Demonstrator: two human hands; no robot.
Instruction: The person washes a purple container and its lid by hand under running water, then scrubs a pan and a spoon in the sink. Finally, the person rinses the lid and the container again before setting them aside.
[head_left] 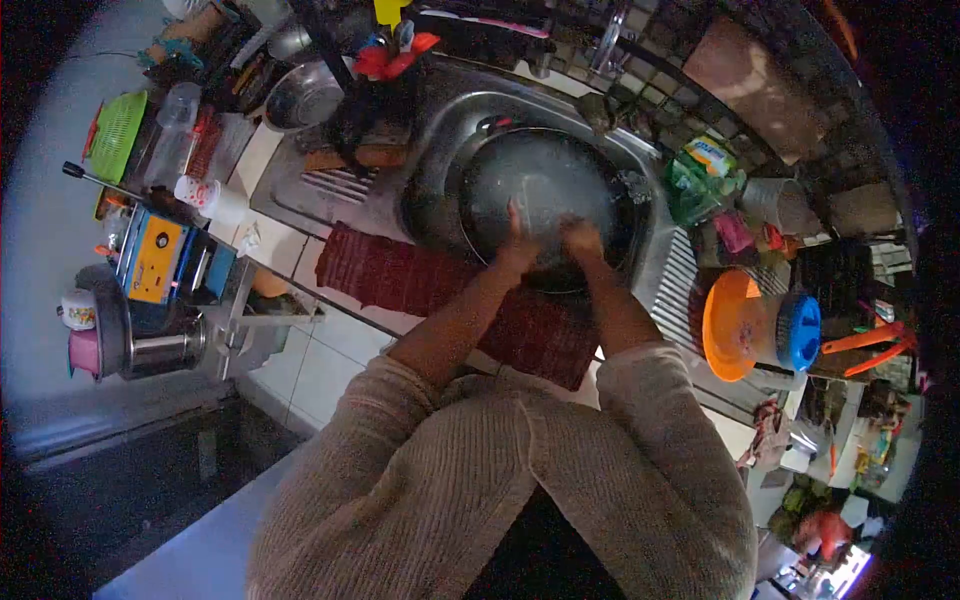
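Observation:
Both of my hands are over the near part of a large round dark basin that sits in the steel sink. Cloudy greyish water fills it. My left hand dips into the water, one finger pointing up along a pale, blurred shape. Close by on the right, my right hand is curled, its fingertips lowered at the water. What the hands hold is too blurred to make out. A dark red ribbed cloth lies along the counter edge under my forearms.
Right of the sink stand a green bottle, an orange plate and a blue-lidded container. A tap rises behind. On the left are a steel bowl, a white cup and a metal pot.

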